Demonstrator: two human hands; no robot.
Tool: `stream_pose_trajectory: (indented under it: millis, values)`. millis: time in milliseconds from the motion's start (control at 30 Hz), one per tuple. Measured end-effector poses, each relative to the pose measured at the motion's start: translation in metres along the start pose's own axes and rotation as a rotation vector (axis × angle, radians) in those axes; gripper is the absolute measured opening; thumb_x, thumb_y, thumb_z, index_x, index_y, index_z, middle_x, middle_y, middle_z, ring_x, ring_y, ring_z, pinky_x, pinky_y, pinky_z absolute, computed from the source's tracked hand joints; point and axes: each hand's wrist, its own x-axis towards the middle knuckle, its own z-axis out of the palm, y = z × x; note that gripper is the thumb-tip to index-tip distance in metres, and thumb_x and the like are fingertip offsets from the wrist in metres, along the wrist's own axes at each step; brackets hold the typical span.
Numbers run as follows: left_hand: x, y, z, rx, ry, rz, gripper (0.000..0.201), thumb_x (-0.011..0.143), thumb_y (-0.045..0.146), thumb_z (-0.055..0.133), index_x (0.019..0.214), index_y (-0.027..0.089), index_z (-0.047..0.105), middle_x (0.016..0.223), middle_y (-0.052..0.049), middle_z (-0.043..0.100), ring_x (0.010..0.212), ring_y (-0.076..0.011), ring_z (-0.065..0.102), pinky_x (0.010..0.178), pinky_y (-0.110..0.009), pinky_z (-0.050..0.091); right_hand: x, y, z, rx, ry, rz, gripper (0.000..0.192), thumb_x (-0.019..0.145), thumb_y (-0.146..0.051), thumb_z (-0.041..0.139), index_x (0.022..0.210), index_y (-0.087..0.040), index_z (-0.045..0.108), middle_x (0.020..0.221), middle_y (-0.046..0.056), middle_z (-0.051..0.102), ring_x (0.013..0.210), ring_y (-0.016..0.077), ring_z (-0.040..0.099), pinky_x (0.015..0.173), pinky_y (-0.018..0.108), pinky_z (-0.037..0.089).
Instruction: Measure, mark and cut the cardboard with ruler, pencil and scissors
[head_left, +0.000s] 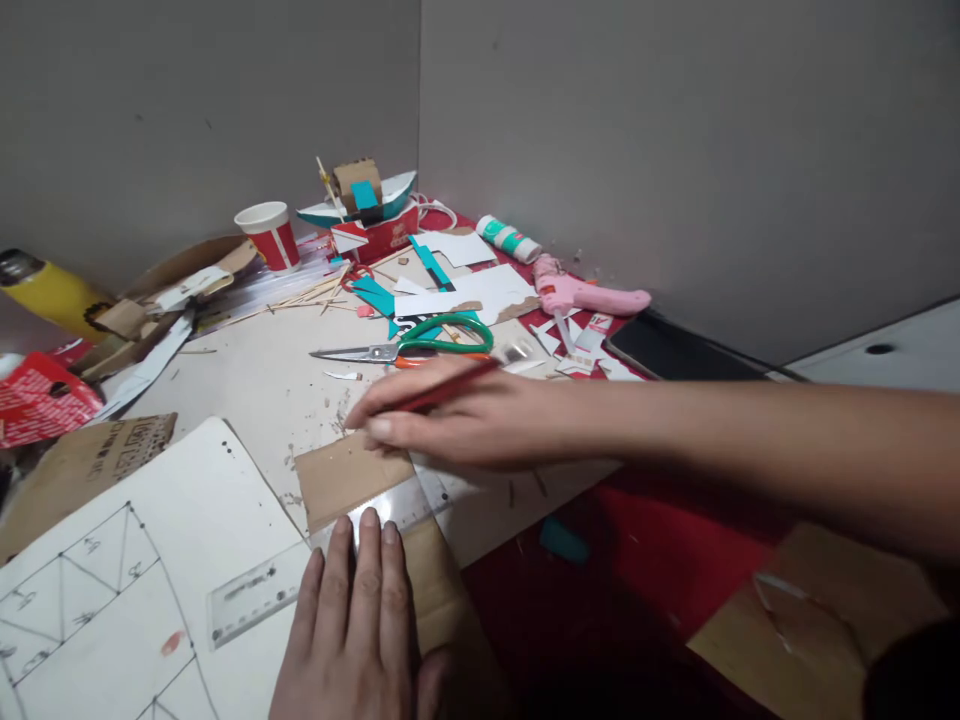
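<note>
My left hand [360,620] lies flat with its fingers stretched out, pressing a clear plastic ruler [255,597] onto a piece of brown cardboard [349,478]. Above the ruler, my right hand [457,415] is closed around a dark red pen [450,385], whose writing tip is hidden by the fingers. That hand hovers over or rests on the cardboard's far edge; I cannot tell which. Just beyond it are scissors with green handles [442,333], blades pointing left. On the left is a white sheet [247,520] with a drawn truss-like pattern.
A pink glue gun [592,293] stands at the right by a dark phone [667,350]. Farther back are a paper cup [271,238], a model boat [367,200], and white and teal scraps [480,290]. A yellow bottle [56,295] leans at the far left. Grey walls enclose the table.
</note>
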Motion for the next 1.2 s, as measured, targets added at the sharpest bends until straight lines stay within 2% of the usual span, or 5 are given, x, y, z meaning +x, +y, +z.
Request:
stream_pose_trajectory:
  millis: [133, 233, 600, 867, 1200]
  values:
    - [0.0, 0.002, 0.001, 0.026, 0.001, 0.002, 0.064, 0.09, 0.045, 0.049, 0.134, -0.001, 0.054, 0.136, -0.025, 0.061, 0.122, -0.0423, 0.058, 0.096, -0.05, 0.043, -0.044, 0.02, 0.019, -0.15, 0.103, -0.099, 0.031, 0.101, -0.023, 0.047, 0.125, -0.01, 0.062, 0.117, 0.013, 0.071, 0.106, 0.0197, 0.066, 0.09, 0.029, 0.051]
    - [-0.002, 0.002, 0.002, 0.037, 0.0, -0.011, 0.063, 0.09, 0.044, 0.05, 0.133, -0.001, 0.055, 0.136, -0.025, 0.061, 0.123, -0.043, 0.056, 0.098, -0.051, 0.041, -0.063, 0.035, 0.034, -0.147, 0.143, -0.167, 0.03, 0.1, -0.018, 0.05, 0.128, -0.015, 0.06, 0.116, 0.011, 0.072, 0.104, 0.0175, 0.067, 0.092, 0.029, 0.051]
    - [-0.009, 0.015, 0.015, -0.163, 0.034, -0.149, 0.058, 0.1, 0.041, 0.033, 0.141, 0.002, 0.046, 0.141, -0.023, 0.057, 0.149, -0.0383, 0.023, 0.12, -0.05, 0.017, -0.064, 0.041, 0.039, -0.14, 0.198, -0.231, 0.025, 0.1, -0.018, 0.051, 0.124, -0.015, 0.059, 0.098, 0.009, 0.073, 0.089, 0.0157, 0.067, 0.08, 0.026, 0.051]
    - [-0.007, 0.009, 0.019, -0.1, 0.091, -0.089, 0.059, 0.099, 0.04, 0.033, 0.136, -0.002, 0.05, 0.138, -0.028, 0.057, 0.148, -0.0425, 0.025, 0.12, -0.052, 0.017, -0.064, 0.038, 0.037, -0.08, 0.231, -0.179, 0.027, 0.1, -0.021, 0.053, 0.124, -0.012, 0.061, 0.099, 0.01, 0.073, 0.088, 0.0161, 0.066, 0.081, 0.028, 0.051]
    - [-0.007, 0.012, 0.013, -0.105, 0.02, -0.114, 0.056, 0.099, 0.04, 0.031, 0.138, 0.003, 0.048, 0.143, -0.024, 0.055, 0.147, -0.0427, 0.027, 0.116, -0.054, 0.024, -0.056, 0.015, 0.034, 0.201, 0.23, 0.065, 0.019, 0.098, -0.018, 0.053, 0.107, -0.014, 0.069, 0.098, 0.006, 0.074, 0.089, 0.0139, 0.067, 0.081, 0.024, 0.053]
